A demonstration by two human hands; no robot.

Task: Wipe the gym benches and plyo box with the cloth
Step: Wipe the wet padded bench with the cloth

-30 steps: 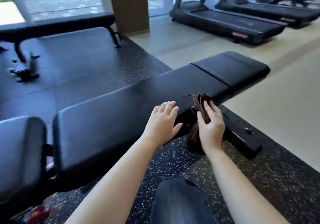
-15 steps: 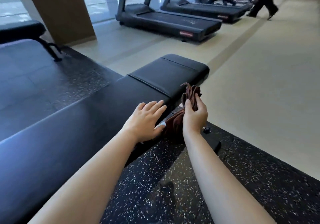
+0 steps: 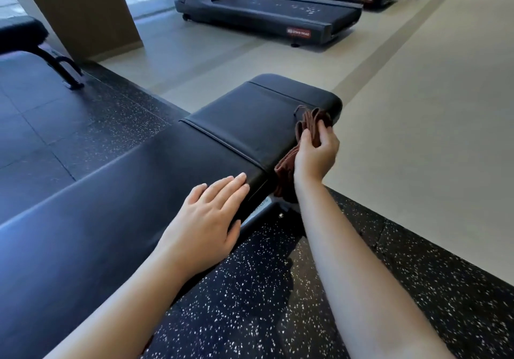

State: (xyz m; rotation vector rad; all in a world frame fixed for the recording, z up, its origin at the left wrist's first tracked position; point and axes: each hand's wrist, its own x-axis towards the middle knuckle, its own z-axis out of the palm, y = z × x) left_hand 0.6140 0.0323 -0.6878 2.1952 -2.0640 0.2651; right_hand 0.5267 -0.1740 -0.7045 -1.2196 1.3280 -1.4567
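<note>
Dangling cloth (image 3: 285, 171) in right hand (image 3: 315, 156), beside bench (image 3: 250, 125)

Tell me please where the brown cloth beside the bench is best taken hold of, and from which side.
Take the bunched upper folds of the cloth, where the right hand holds it. Come from the open floor side, on the right: the bench pad blocks the left, and the lower part hangs loose beside the pad's edge.

Forearms (image 3: 361, 275), left hand (image 3: 207, 219) and right hand (image 3: 315, 155) are bare.
</note>
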